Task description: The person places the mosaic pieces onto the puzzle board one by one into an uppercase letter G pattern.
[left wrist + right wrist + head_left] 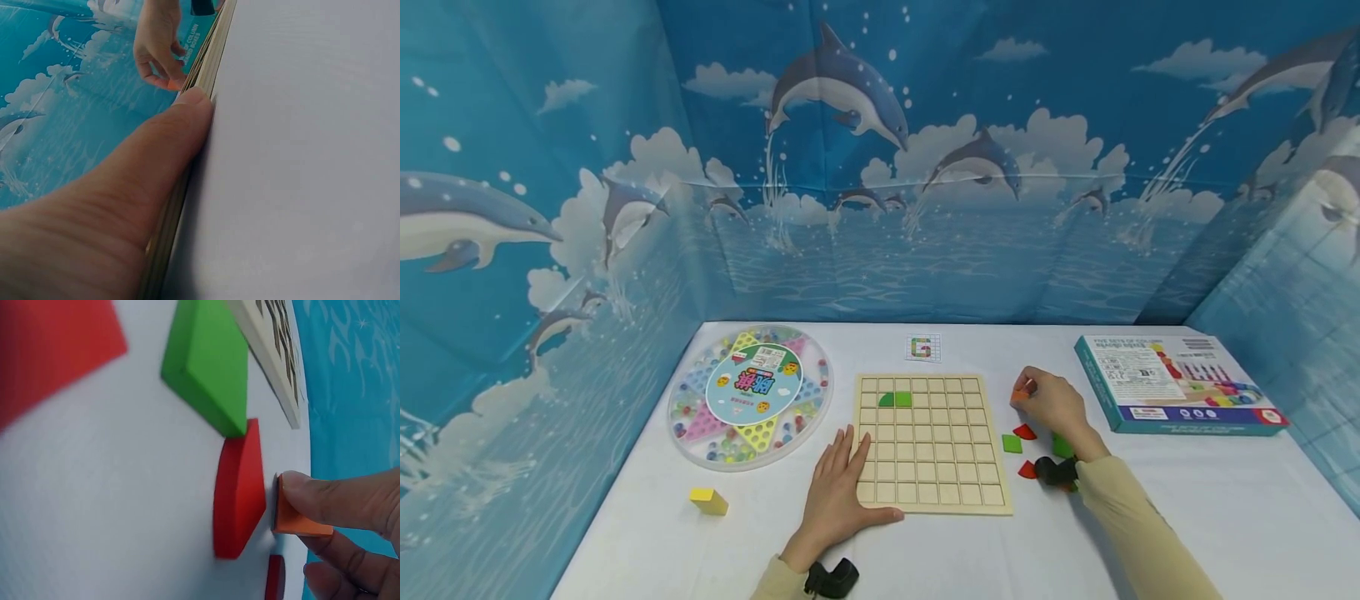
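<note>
My right hand pinches an orange block between thumb and fingers, right of the wooden grid board. My left hand lies with spread fingers over the board's left edge, its thumb along the front edge. On the board a dark green rounded piece sits beside a light green square. Near the right hand lie another green square, a red curved-edge piece, a second red piece and a green piece, partly hidden by the wrist.
A small pattern card lies behind the board. To the left are a round marble game board and a yellow block. A flat game box sits back right. Dolphin-printed sheets surround the white table.
</note>
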`<state>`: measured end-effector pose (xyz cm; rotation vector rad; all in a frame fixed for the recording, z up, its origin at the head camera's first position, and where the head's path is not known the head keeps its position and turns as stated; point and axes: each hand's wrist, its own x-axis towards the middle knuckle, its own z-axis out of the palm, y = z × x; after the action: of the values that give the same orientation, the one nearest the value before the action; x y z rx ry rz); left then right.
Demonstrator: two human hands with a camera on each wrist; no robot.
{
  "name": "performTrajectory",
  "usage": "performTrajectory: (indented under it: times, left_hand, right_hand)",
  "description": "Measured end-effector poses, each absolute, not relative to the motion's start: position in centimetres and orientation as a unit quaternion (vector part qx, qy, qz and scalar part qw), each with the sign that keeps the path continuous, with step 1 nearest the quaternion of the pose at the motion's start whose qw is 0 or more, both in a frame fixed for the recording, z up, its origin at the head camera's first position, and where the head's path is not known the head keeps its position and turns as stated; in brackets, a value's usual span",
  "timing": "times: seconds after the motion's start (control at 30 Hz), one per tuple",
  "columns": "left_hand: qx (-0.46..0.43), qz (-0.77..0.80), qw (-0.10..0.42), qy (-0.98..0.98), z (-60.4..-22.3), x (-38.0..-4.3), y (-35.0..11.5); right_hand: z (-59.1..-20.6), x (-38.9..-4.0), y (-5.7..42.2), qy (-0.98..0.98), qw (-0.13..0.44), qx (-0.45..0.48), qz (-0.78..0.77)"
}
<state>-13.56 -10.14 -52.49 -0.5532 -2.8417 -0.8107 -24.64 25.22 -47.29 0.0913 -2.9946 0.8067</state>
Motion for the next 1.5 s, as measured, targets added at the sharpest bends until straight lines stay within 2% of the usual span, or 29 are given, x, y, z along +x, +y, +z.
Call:
performTrajectory:
  times: [0.27, 0.57, 0.9, 1.5]
  left_hand:
    - [-0.182, -0.267, 0.07, -0.944, -52.7, -13.6, -10.2]
    - [-0.182, -0.264, 0.071, -0.945, -52.7, -13.6, -10.1]
    - [-0.177, -0.259, 0.062, -0.948, -52.6, -13.7, -10.1]
    - [-0.177, -0.258, 0.061, -0.948, -52.6, -13.7, -10.1]
  right_hand:
    - [-46.8, -24.2, 23.1, -0.951, 0.047, 0.048, 0.301]
    - [-46.6, -24.5, 18.6, -0.927, 0.056, 0.1, 0.358]
    - [-47.0, -25.2, 14.7, -0.921, 0.032, 0.137, 0.363]
    - [-47.5, -25.6, 12.9, -0.929, 0.024, 0.137, 0.344]
